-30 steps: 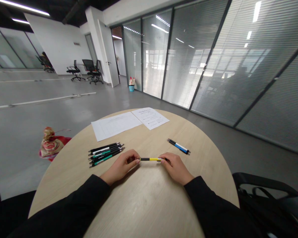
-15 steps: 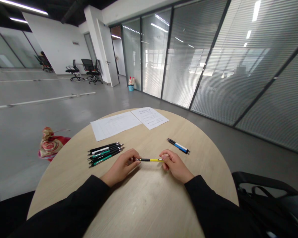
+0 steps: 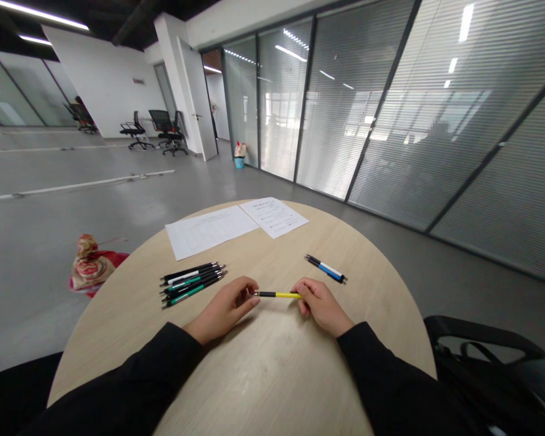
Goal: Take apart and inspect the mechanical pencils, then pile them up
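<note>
Near the middle of the table (image 3: pixel 263 375), the yellow pen (image 3: pixel 279 295) lay level between both hands. The right hand (image 3: pixel 320 303) had its end pinched; the left hand's (image 3: pixel 224 307) fingers curled loosely, grip unclear, at its dark tip.

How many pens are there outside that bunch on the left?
3: a yellow pen between the left hand and right hand, plus a white pen and a blue pen side by side beyond the right hand.

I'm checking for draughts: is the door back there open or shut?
Open: the white door stands at an angle, and the doorway beside it shows a space beyond.
</note>
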Demonstrator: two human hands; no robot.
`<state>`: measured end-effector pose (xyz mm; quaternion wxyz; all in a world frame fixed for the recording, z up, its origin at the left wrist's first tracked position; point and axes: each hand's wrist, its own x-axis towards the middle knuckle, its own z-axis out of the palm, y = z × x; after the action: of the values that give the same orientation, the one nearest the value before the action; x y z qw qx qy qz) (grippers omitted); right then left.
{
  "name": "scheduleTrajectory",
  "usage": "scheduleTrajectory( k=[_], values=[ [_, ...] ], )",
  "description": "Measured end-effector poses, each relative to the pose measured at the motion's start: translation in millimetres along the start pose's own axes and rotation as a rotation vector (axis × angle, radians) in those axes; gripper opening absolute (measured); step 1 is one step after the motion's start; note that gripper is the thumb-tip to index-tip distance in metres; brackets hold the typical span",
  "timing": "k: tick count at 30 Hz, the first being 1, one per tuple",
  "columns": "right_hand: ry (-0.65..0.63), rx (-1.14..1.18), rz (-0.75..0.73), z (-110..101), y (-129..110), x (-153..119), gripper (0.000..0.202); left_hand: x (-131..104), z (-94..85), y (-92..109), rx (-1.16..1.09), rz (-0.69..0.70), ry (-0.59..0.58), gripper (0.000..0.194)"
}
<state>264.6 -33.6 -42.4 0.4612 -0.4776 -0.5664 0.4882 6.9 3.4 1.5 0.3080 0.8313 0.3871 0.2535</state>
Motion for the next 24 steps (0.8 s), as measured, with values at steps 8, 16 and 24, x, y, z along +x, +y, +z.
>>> scheduleTrajectory(
  k=[8,16,24],
  values=[
    [-0.042,0.066,0.03,1.5,-1.4,-0.6,0.045,1.8,-3.3,6.4,0.027,-0.002,-0.095,0.038],
    [0.012,-0.01,-0.024,-1.9,-0.5,2.1,0.028,3.3,-3.0,3.5,0.009,-0.06,0.008,0.041],
    [0.044,-0.02,-0.016,-5.3,1.8,3.2,0.021,1.6,-0.3,-0.6,-0.054,-0.06,-0.013,0.023]
  ],
)
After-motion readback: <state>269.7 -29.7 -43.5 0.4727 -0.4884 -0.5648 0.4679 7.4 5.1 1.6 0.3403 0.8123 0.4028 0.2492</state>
